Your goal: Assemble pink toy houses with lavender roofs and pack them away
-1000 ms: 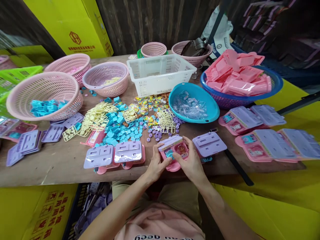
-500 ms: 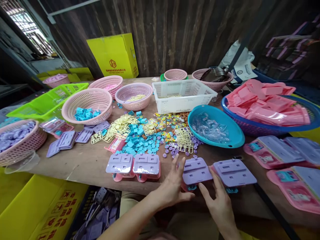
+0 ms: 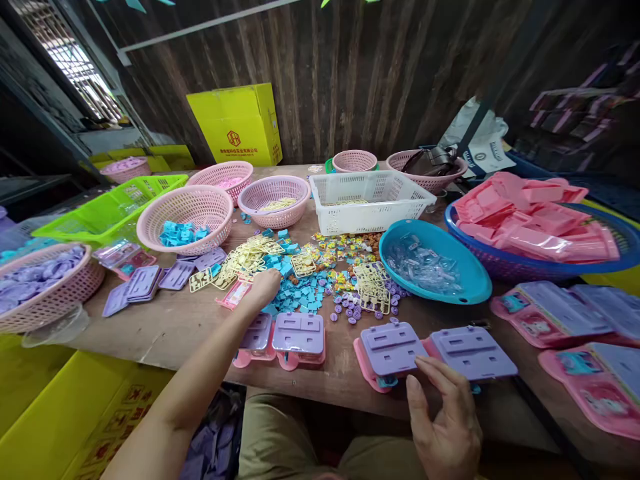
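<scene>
The left hand (image 3: 264, 285) reaches out over the table (image 3: 165, 330) to the heap of small blue pieces (image 3: 300, 293) near the middle, its fingers curled down onto the near left edge of the heap beside a cream parts frame (image 3: 245, 260); whether the fingers have closed on a piece cannot be told, since the back of the hand hides the tips. Its forearm crosses over the left one of two purple-lidded pink cases (image 3: 298, 337) at the near edge and covers part of it. The right hand (image 3: 445, 420) hangs open and empty just off the near edge, fingers spread loosely, its fingertips just short of another purple-lidded case (image 3: 389, 348), touching nothing that can be seen. The wrist is cut off by the bottom of the view. A teal bowl (image 3: 470, 283) of clear pieces stands further back on the right.
</scene>
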The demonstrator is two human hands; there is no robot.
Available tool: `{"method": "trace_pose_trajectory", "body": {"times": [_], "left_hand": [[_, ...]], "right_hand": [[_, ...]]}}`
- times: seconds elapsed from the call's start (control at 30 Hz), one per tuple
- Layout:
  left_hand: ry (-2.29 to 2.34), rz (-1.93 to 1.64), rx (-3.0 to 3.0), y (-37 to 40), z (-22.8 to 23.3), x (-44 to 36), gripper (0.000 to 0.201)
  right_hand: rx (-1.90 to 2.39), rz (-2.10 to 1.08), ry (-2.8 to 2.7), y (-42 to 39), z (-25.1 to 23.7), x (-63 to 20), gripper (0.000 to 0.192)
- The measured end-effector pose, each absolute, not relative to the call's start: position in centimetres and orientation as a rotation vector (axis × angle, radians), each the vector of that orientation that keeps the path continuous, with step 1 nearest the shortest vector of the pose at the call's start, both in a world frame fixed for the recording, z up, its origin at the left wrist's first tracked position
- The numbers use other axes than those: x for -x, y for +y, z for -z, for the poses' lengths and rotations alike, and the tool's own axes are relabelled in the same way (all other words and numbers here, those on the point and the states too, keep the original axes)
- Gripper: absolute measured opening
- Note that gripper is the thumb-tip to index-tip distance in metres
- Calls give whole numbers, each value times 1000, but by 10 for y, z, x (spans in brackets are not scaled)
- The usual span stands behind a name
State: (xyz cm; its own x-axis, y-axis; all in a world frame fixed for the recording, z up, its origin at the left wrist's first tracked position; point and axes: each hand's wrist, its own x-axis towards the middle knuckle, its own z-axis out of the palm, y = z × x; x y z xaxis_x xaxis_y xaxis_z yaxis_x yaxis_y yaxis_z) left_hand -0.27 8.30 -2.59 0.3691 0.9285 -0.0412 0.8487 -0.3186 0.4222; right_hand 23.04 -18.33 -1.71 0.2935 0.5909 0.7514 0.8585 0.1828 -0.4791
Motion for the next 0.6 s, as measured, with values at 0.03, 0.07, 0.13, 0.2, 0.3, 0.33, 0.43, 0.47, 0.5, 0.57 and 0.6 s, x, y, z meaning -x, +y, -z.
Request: {"method": "trace_pose_trajectory", "body": {"times": [0.03, 0.07, 0.13, 0.2, 0.3, 0.33, 0.43, 0.47, 0.5, 0.57, 0.6], "left_hand": [[1573, -218, -2273, 83, 26, 3, 22], [1596, -142, -2280, 84, 26, 3, 23], [1626, -36, -2291, 84, 25, 4, 22], [1646, -3, -2297, 85, 22, 6, 17], [1665, -80, -2308, 84, 12, 9, 8], [1661, -131, -2311, 82, 7, 9, 11], [1583, -287, -2314, 64, -11, 5, 16], [1520, -333, -2307, 53, -16, 1, 18], [1423, -380, -2283, 40, -20, -4, 20], [1140, -479, -2158, 10, -25, -16, 22], [989, -511, -2063, -5, -25, -22, 23]], "right_hand": [[1495, 325, -1415, -183, 17, -229, 22], [1481, 326, -1430, -183, 16, -227, 21], [1463, 303, -1453, -182, 15, -225, 20], [1445, 280, -1472, -182, 15, -223, 19], [1421, 269, -1500, -183, 15, -219, 19], [1414, 261, -1504, -183, 14, -218, 18], [1409, 172, -1494, -175, 15, -211, 16], [1421, 111, -1489, -170, 16, -208, 16], [1437, 36, -1484, -164, 17, -204, 18], [1462, -114, -1498, -148, 19, -194, 32], [1467, -174, -1516, -141, 20, -189, 40]]}}
